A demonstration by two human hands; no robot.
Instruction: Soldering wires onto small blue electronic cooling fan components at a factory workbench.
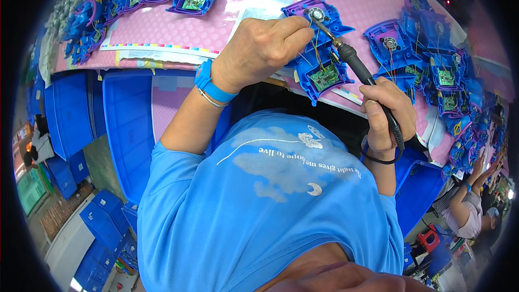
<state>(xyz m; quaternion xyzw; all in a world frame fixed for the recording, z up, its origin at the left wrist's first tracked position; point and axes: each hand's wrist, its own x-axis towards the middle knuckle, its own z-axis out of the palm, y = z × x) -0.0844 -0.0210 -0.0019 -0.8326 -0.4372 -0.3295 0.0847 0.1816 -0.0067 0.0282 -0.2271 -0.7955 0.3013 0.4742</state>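
Observation:
My right hand [390,109] is closed round the black handle of a soldering iron [354,60], whose metal tip reaches a round speaker [315,14] in a blue and purple plastic housing [296,9]. Close beside that speaker, my left hand [270,43] is pinched; what its fingertips hold is too small to make out. Thin wires run from the speaker to a green circuit board [324,77] in the nearer housing half [315,95]. Both halves lie on the pink table covering, near the table's front edge.
More blue housings with boards and wires lie at the far left [193,1] and crowd the right side [446,75]. A blue bin [128,135] stands below the table edge on my left, another [419,184] on my right. A co-worker [467,211] sits farther right.

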